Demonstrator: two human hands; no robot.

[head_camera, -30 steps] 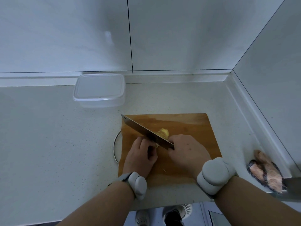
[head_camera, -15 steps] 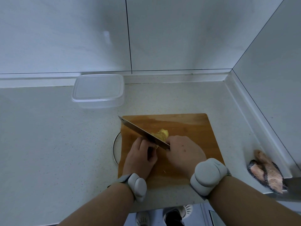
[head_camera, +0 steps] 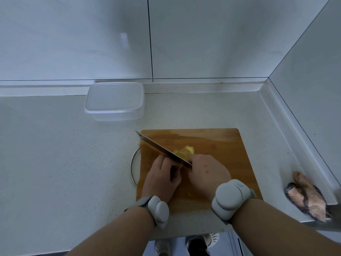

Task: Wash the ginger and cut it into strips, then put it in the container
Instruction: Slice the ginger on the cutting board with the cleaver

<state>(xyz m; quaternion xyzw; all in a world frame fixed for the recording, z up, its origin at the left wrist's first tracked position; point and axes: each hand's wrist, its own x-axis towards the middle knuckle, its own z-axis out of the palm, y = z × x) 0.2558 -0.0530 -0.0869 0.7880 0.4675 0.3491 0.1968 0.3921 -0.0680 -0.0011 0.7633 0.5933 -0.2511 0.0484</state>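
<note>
A wooden cutting board (head_camera: 221,145) lies on the pale counter. On it sits a heap of yellow ginger (head_camera: 184,151), just beyond the blade of a cleaver (head_camera: 156,146). My right hand (head_camera: 208,174) grips the cleaver's handle, and the blade runs up and to the left across the board. My left hand (head_camera: 160,180) sits on the near side of the blade with its fingers curled against it, holding down a bit of ginger that is mostly hidden. A clear plastic container (head_camera: 114,100) stands empty at the back by the wall.
A thin metal ring (head_camera: 133,167) sticks out from under the board's left edge. A pink and grey cloth (head_camera: 306,196) lies at the right by the wall corner. The counter's front edge runs just below my wrists.
The cleaver has shifted slightly back and forth along the ginger while both hands stay in place on the board. The ginger heap beyond the blade shows a little more.
</note>
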